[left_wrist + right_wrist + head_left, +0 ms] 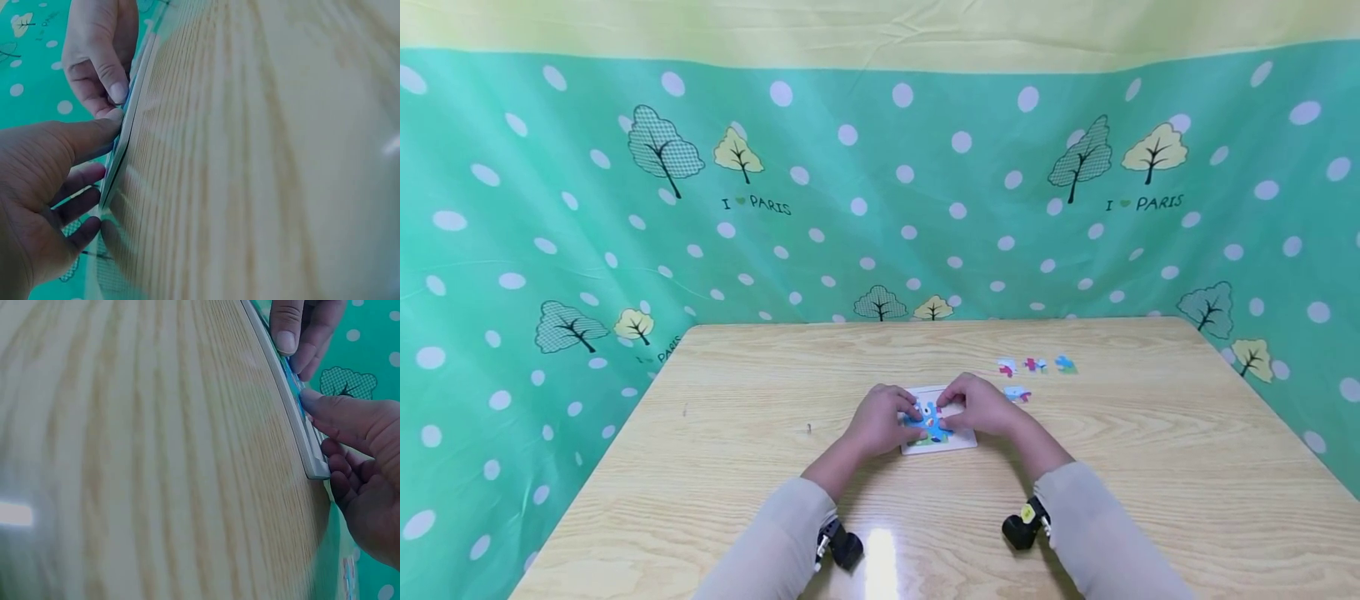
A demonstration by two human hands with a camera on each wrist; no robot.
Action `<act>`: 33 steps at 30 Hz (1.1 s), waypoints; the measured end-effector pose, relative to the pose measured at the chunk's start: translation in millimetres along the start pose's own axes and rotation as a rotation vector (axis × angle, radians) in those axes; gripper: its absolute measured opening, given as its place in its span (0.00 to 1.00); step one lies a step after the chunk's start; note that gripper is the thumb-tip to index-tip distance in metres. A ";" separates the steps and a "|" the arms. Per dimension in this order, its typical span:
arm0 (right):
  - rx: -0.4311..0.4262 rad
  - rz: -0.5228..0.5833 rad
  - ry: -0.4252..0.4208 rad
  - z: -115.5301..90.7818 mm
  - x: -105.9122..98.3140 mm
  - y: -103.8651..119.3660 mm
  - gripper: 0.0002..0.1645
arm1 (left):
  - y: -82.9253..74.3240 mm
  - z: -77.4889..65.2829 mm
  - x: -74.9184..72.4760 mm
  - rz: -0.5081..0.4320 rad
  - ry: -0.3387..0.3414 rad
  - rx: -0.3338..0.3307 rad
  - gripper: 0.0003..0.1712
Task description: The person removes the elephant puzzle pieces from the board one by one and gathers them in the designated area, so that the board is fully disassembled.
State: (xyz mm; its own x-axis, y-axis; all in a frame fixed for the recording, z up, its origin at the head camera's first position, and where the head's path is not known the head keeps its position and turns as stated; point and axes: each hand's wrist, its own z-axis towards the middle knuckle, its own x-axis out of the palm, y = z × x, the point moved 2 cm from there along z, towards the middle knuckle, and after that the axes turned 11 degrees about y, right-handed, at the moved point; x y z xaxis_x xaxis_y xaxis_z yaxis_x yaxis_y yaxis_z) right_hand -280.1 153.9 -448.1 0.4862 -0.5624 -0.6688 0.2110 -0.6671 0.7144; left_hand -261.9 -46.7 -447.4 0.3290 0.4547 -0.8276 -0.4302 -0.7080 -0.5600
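A white-rimmed puzzle board (964, 443) lies flat on the table, with blue puzzle pieces (928, 423) in its picture area. My left hand (880, 419) rests over the board's left side, its thumb and forefinger pressing on the pieces. From the right, my right hand (981, 406) pinches a puzzle piece between thumb and forefinger, low over the board; the fingers hide most of it. In the left wrist view, the left thumb (94, 134) lies nearly straight and the other fingers spread along the board's edge. The right wrist view shows the board's raised rim (310, 453) edge-on.
Several loose puzzle pieces lie beyond the right hand: a white and red one (1007, 367), a red one (1032, 364), a blue and green one (1065, 364) and a light blue one (1017, 393). A green dotted curtain (820, 192) hangs behind the wooden table (737, 450).
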 end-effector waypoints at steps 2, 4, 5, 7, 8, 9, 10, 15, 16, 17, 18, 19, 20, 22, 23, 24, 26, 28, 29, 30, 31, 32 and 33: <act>0.006 0.000 0.005 0.4 0.4 -0.3 0.14 | 0.9 0.7 0.7 -0.003 -0.001 0.000 0.12; 0.016 0.003 0.012 0.7 0.7 -0.1 0.13 | 1.4 1.2 0.7 -0.009 0.000 0.004 0.11; 0.014 -0.001 0.016 0.8 0.6 0.3 0.13 | 1.6 1.1 0.6 -0.017 0.003 0.003 0.11; 0.015 0.004 0.021 1.0 0.6 0.6 0.13 | 1.6 1.2 0.3 -0.032 0.007 0.007 0.11; 0.014 0.006 0.023 1.0 0.5 0.7 0.13 | 1.5 1.3 0.1 -0.035 0.008 0.011 0.11; 0.017 0.012 0.022 1.2 0.6 0.8 0.13 | 1.4 1.3 -0.3 -0.038 0.010 0.014 0.11; 0.011 0.014 0.024 1.2 0.6 0.9 0.13 | 1.1 1.1 -0.6 -0.037 0.010 0.017 0.11; -0.026 0.023 0.023 0.9 1.1 2.4 0.14 | 0.2 0.2 -1.7 -0.024 0.004 0.029 0.10; -0.032 0.026 0.021 0.6 1.1 2.8 0.14 | 0.2 0.2 -1.6 -0.025 0.004 0.027 0.10; -0.034 0.035 0.017 0.2 1.2 3.1 0.14 | 0.4 0.3 -1.4 -0.030 0.006 0.023 0.10; -0.033 0.046 0.013 -0.3 1.3 3.3 0.14 | 0.7 0.5 -1.1 -0.036 0.008 0.019 0.10; -0.033 0.056 0.010 -0.6 1.4 3.5 0.14 | 1.0 0.6 -1.0 -0.036 0.008 0.017 0.10; -0.030 0.066 0.006 -0.9 1.3 3.8 0.14 | 1.1 0.7 -1.0 -0.041 0.010 0.012 0.10; -0.023 0.091 -0.002 -1.4 1.6 4.2 0.14 | 1.5 0.8 -0.9 -0.041 0.011 0.009 0.10; -0.022 0.099 -0.003 -1.6 1.8 4.4 0.15 | 1.6 0.7 -1.0 -0.040 0.012 0.008 0.10; -0.018 0.099 -0.005 -1.5 2.1 4.3 0.16 | 1.9 0.8 -1.0 -0.040 0.012 0.007 0.10; -0.011 0.098 -0.008 -1.4 2.7 3.8 0.17 | 2.2 1.2 -0.6 -0.041 0.015 0.004 0.10; -0.012 0.086 -0.006 -1.6 2.9 3.5 0.18 | 2.3 1.2 -0.5 -0.045 0.017 0.000 0.10; -0.013 0.076 -0.005 -1.6 3.0 3.4 0.17 | 2.1 1.1 -0.6 -0.047 0.016 0.000 0.10; -0.014 0.070 -0.004 -1.5 3.1 3.3 0.16 | 1.9 1.1 -0.7 -0.050 0.016 -0.001 0.10; -0.015 0.069 -0.005 -1.8 2.9 3.5 0.16 | 1.8 1.0 -0.7 -0.051 0.016 -0.001 0.10; -0.020 0.062 -0.004 -1.9 2.9 3.3 0.16 | 1.7 1.1 -0.6 -0.051 0.015 -0.002 0.10; -0.026 0.056 -0.005 -2.2 2.8 3.2 0.16 | 1.5 1.1 -0.5 -0.051 0.015 -0.003 0.10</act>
State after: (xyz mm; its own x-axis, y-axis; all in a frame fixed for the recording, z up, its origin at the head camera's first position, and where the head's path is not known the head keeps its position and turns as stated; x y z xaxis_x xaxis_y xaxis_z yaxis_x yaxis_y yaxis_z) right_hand -276.1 151.3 -447.3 0.4939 -0.6005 -0.6288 0.2059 -0.6219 0.7556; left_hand -263.6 -47.5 -447.9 0.3633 0.4822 -0.7972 -0.4100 -0.6856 -0.6016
